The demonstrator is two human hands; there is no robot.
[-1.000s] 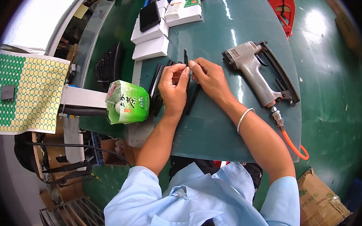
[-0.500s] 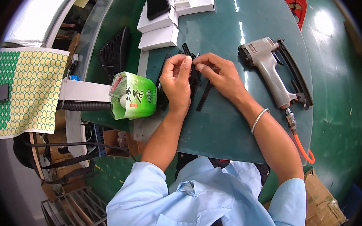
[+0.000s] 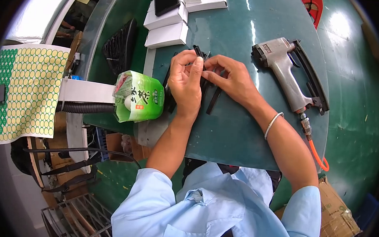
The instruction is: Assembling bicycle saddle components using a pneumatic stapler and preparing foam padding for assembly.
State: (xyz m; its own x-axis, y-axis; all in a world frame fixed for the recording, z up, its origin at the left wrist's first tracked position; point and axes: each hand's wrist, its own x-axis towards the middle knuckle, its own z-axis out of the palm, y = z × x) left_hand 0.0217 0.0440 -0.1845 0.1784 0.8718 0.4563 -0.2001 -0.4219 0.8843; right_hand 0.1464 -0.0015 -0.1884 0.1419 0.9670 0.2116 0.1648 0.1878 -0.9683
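Note:
My left hand [image 3: 185, 82] and my right hand [image 3: 232, 79] meet over a bundle of thin black strips [image 3: 200, 55] on the green table [image 3: 236, 130]. Fingers of both hands pinch the upper ends of the strips. One loose black strip [image 3: 213, 101] lies on the table just below my right hand. More black strips [image 3: 169, 101] lie under and to the left of my left hand. A bracelet [image 3: 272, 124] sits on my right wrist.
A grey pneumatic nail gun [image 3: 287, 76] with an orange hose [image 3: 316, 153] lies right of my hands. A green packet [image 3: 138, 97] stands at the left edge. White boxes [image 3: 166, 34] and a black phone [image 3: 166, 0] lie behind. A sheet of green round stickers [image 3: 22, 91] hangs far left. A cardboard box [image 3: 335, 210] stands lower right.
Both hands stay on the black strips, with the fingers shifting slightly along them. The view has tilted, so everything sits a little lower and to the right in the picture.

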